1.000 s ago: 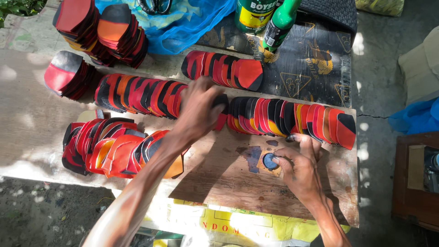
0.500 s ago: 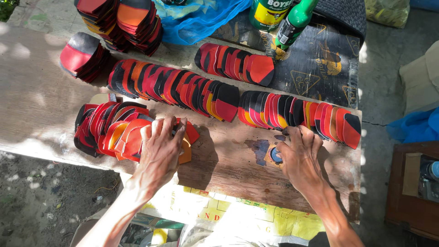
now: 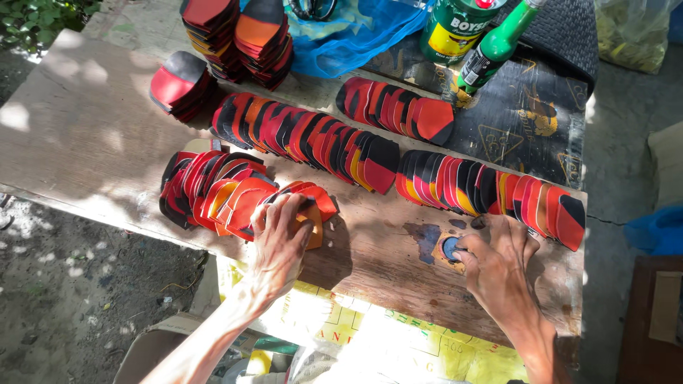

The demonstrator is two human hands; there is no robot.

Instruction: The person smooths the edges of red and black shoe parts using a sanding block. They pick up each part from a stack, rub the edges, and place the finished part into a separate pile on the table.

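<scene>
My left hand (image 3: 279, 238) lies on the right end of a fanned row of red, orange and black cut pieces (image 3: 213, 192), its fingers curled over an orange piece (image 3: 313, 226) on the wooden board (image 3: 92, 135). My right hand (image 3: 498, 259) rests further right on the board, fingertips pressed on a small round blue-grey thing (image 3: 451, 247) that sits on a stained patch. Two longer rows of overlapping red and black pieces (image 3: 306, 139) (image 3: 491, 188) run across the board just beyond both hands.
A shorter row (image 3: 398, 110) and several stacks of pieces (image 3: 235, 32) (image 3: 181, 85) lie at the back. A green can (image 3: 455, 28) and a green bottle (image 3: 494, 46) stand on a dark mat (image 3: 526, 121) beside blue plastic sheeting (image 3: 356, 35). Dirt ground lies below left.
My left hand drew back from the middle row to the near row and closed over the orange piece. My right hand stayed on the round thing. The view shifted slightly.
</scene>
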